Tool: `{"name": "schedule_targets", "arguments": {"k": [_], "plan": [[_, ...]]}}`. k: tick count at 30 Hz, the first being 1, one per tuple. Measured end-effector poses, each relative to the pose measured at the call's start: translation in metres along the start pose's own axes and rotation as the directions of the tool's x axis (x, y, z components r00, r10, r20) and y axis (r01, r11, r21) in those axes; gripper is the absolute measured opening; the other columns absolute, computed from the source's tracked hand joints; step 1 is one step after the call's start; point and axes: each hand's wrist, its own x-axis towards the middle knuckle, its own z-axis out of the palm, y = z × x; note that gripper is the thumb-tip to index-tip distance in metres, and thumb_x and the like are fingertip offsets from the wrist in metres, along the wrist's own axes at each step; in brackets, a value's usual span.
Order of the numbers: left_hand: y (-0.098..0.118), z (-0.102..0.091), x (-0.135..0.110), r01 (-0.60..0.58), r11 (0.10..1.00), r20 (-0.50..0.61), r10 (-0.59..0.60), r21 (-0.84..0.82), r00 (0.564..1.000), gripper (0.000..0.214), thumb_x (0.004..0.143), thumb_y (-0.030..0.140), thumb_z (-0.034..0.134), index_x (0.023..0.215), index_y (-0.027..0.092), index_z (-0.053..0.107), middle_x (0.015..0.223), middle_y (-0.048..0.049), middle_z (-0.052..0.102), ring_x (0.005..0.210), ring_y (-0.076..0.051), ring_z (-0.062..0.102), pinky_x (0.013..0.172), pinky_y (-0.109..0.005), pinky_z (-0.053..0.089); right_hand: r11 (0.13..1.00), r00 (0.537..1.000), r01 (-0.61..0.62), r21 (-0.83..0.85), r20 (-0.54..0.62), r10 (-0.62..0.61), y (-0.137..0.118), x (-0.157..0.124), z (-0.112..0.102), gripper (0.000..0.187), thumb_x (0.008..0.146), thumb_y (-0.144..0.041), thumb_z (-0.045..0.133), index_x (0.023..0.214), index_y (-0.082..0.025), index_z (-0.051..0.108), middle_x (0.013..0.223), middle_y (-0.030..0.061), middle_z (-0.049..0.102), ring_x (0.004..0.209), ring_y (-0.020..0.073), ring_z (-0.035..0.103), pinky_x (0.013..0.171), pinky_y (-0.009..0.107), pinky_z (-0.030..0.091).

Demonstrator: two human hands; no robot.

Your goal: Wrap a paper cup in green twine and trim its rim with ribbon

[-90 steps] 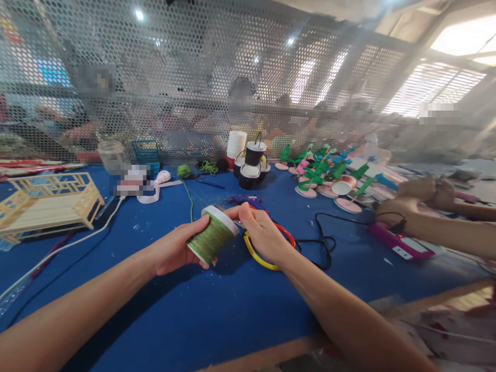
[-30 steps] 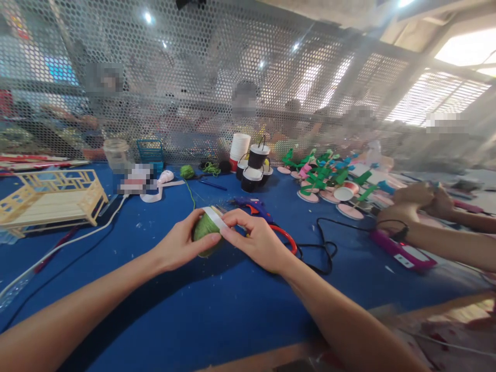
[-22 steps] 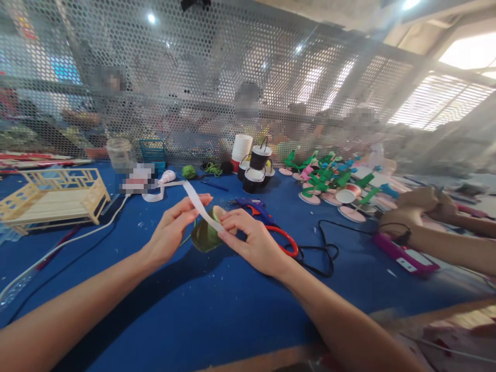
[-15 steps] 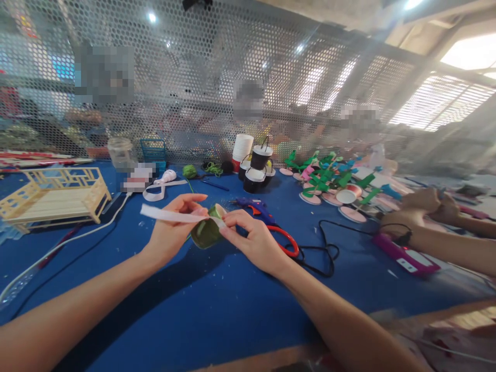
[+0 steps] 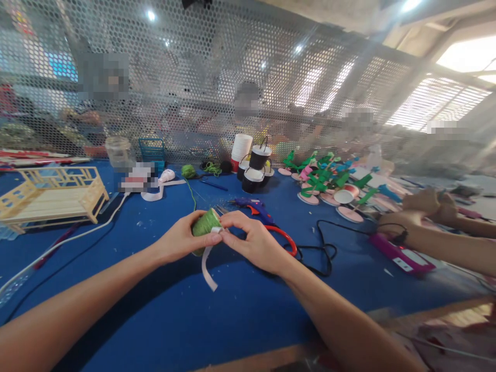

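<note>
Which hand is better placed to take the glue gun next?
Probably the right hand: the glue gun lies just beyond it, while the left hand, farther away, grips the yarn-wrapped cup.

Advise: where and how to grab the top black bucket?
Probably by its dark handle, from above: the loop stands up over the bucket's white top, while other buckets crowd below. Left hand and right hand are both at the green-wrapped piece; one would need freeing.

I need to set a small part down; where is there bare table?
Widest, nearly bare: blue table between the left hand, right hand and near wooden edge. Smaller: between the right forearm and purple power strip. Crowded: beyond the hands, with glue gun and black pots.
</note>
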Motion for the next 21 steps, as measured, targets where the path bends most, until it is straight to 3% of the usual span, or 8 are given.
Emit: {"name": "schedule_targets", "arguments": {"k": [3,5,7,8,12,16,21], "plan": [[-0.002,-0.003,0.001,0.007,0.994,-0.042,-0.003,0.109,0.999,0.068,0.061,0.056,0.061,0.112,0.011,0.049,0.097,-0.0082,0.061,0.086,-0.024,0.055,0.076,-0.037,0.045,0.993,0.993,-0.11,-0.037,0.032,0.111,-0.002,0.01,-0.022,0.018,0.078,-0.024,0.053,0.091,-0.015,0.061,0.094,0.007,0.066,0.09,0.0165,0.06,0.08,0.03,0.046],[-0.002,-0.005,0.002,0.01,0.986,-0.058,-0.001,0.168,0.998,0.07,0.061,0.057,0.061,0.113,0.012,0.048,0.097,-0.0081,0.061,0.085,-0.024,0.056,0.075,-0.036,0.046,0.96,0.97,-0.237,-0.146,-0.095,0.225,0.003,0.02,-0.039,0.023,0.081,-0.027,0.049,0.095,-0.013,0.06,0.094,0.0079,0.067,0.086,0.0164,0.062,0.077,0.028,0.047],[-0.002,-0.006,0.002,0.013,0.977,-0.068,0.002,0.213,0.998,0.07,0.061,0.057,0.061,0.114,0.013,0.048,0.095,-0.0076,0.061,0.083,-0.024,0.057,0.073,-0.036,0.046,0.832,0.913,-0.404,-0.38,-0.219,0.343,0.015,0.03,-0.055,0.024,0.084,-0.026,0.046,0.1,-0.013,0.059,0.098,0.0088,0.066,0.089,0.017,0.061,0.078,0.027,0.046],[-0.002,-0.007,0.001,0.015,0.973,-0.075,0.003,0.232,0.997,0.07,0.061,0.057,0.062,0.114,0.014,0.048,0.095,-0.0076,0.061,0.083,-0.024,0.057,0.073,-0.036,0.046,0.704,0.871,-0.488,-0.515,-0.245,0.425,0.023,0.034,-0.06,0.024,0.084,-0.025,0.046,0.101,-0.014,0.058,0.1,0.0081,0.066,0.093,0.0172,0.06,0.081,0.026,0.044],[-0.002,-0.007,0.0,0.004,0.967,-0.096,0.021,0.254,0.995,0.069,0.061,0.057,0.062,0.114,0.015,0.047,0.095,-0.0067,0.061,0.083,-0.023,0.057,0.072,-0.034,0.047,0.546,0.763,-0.604,-0.581,-0.224,0.606,0.06,0.041,-0.066,0.008,0.075,-0.018,0.061,0.078,-0.011,0.064,0.084,0.0123,0.067,0.089,0.0251,0.061,0.077,0.031,0.044],[0.0,-0.007,-0.002,-0.023,0.966,-0.113,0.054,0.258,0.992,0.067,0.062,0.054,0.064,0.114,0.016,0.047,0.096,-0.0057,0.062,0.084,-0.022,0.058,0.073,-0.033,0.047,0.512,0.712,-0.657,-0.554,-0.231,0.663,0.082,0.039,-0.058,0.019,0.082,-0.026,0.056,0.096,-0.014,0.059,0.098,0.0068,0.061,0.087,0.0171,0.059,0.075,0.034,0.048],[0.003,-0.009,-0.002,-0.067,0.949,-0.105,0.104,0.31,0.989,0.064,0.062,0.05,0.065,0.114,0.015,0.05,0.102,-0.0075,0.061,0.089,-0.023,0.057,0.078,-0.034,0.046,0.602,0.724,-0.685,-0.409,-0.299,0.621,0.072,0.035,-0.061,0.025,0.071,-0.013,0.06,0.094,-0.01,0.055,0.075,0.0075,0.064,0.072,0.0194,0.062,0.06,0.025,0.046]]}}
